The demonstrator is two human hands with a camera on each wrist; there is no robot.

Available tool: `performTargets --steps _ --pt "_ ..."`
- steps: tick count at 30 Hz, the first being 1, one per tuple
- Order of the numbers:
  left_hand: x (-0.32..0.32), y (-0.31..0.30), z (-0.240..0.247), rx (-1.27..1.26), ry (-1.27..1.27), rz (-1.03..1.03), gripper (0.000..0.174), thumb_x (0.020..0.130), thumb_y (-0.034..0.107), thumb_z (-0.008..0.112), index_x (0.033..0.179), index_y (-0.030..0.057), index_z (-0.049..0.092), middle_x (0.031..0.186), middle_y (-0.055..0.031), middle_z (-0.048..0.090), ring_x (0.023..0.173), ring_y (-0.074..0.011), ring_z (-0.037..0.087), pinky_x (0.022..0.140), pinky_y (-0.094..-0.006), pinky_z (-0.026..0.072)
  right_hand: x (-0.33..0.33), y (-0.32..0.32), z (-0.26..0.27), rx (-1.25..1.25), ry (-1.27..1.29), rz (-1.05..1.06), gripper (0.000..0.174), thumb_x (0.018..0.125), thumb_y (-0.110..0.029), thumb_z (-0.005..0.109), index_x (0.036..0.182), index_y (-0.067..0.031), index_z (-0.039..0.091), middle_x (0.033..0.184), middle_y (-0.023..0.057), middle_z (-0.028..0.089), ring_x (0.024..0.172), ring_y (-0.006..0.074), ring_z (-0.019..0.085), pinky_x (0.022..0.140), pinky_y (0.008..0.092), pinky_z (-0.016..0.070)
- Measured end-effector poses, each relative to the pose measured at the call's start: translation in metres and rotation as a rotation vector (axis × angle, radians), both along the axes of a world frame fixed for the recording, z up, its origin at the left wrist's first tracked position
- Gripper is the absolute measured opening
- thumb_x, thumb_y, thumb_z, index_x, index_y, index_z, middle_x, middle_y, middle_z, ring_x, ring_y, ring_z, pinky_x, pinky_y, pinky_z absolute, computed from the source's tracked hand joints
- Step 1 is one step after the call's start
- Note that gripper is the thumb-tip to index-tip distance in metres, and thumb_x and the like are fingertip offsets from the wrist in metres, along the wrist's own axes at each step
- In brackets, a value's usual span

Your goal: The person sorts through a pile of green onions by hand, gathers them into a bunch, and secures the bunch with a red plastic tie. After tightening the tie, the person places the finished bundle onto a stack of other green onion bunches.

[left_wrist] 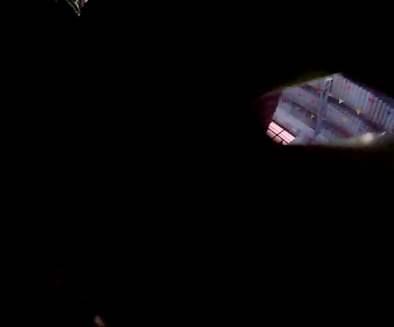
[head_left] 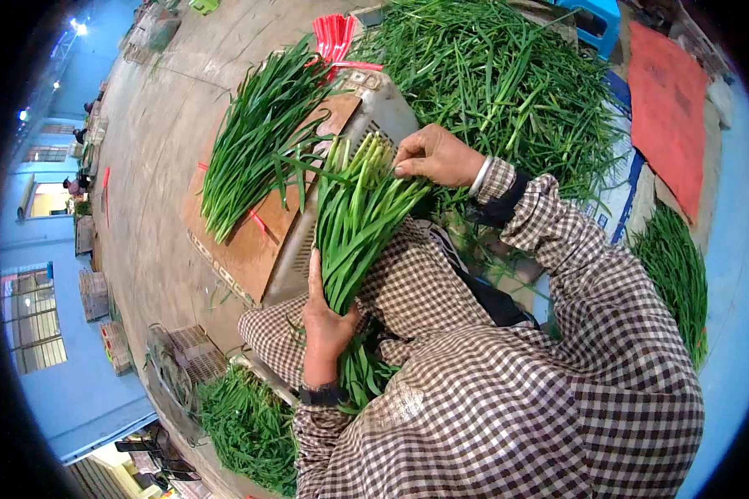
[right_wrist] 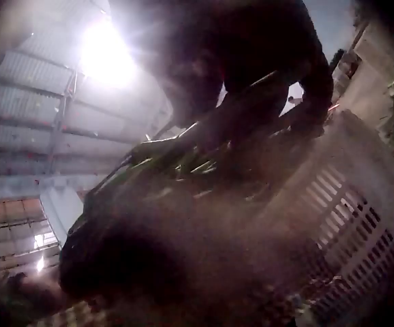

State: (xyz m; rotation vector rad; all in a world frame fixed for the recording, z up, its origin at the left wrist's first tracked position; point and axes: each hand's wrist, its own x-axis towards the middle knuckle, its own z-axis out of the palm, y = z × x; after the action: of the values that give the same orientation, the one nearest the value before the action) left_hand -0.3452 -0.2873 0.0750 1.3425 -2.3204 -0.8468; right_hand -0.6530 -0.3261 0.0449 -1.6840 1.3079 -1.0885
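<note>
The left hand (head_left: 328,333) grips a chive bunch (head_left: 349,237), one finger straight; the right hand (head_left: 441,156) pinches its edge, fingertips together.

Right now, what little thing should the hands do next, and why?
Maybe the right hand should nudge the pale stem ends level. They stick out unevenly, and the left hand is holding the leafy bunch.

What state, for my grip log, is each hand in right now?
Left hand: closed round the green bunch, holding it.
Right hand: closed, thumb and fingertips pinching at the bunch's pale stem ends.
</note>
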Motion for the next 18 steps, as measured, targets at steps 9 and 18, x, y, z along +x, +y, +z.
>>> performTargets --steps 9,18 --pt "-0.004 0.004 0.006 0.038 -0.024 0.043 0.09 0.064 -0.004 0.059 0.141 0.0124 0.015 0.107 -0.0215 0.059 0.089 -0.0345 0.061 0.074 -0.039 0.0509 -0.065 -0.014 -0.035 0.231 0.269 -0.846 0.048 0.078 -0.036 0.063 0.105 0.0044 0.059 0.101 0.0227 0.061 0.093 0.0313 0.06 0.082 0.0395 0.0468" --pt "-0.007 0.007 -0.002 -0.057 -0.056 0.034 0.093 0.062 -0.005 0.059 0.141 0.0104 0.014 0.109 -0.023 0.057 0.087 -0.036 0.061 0.073 -0.0392 0.0513 0.011 0.004 -0.032 0.195 0.294 -0.076 0.03 0.073 -0.031 0.065 0.077 -0.0019 0.068 0.064 0.0165 0.061 0.06 0.0302 0.059 0.059 0.0395 0.0471"
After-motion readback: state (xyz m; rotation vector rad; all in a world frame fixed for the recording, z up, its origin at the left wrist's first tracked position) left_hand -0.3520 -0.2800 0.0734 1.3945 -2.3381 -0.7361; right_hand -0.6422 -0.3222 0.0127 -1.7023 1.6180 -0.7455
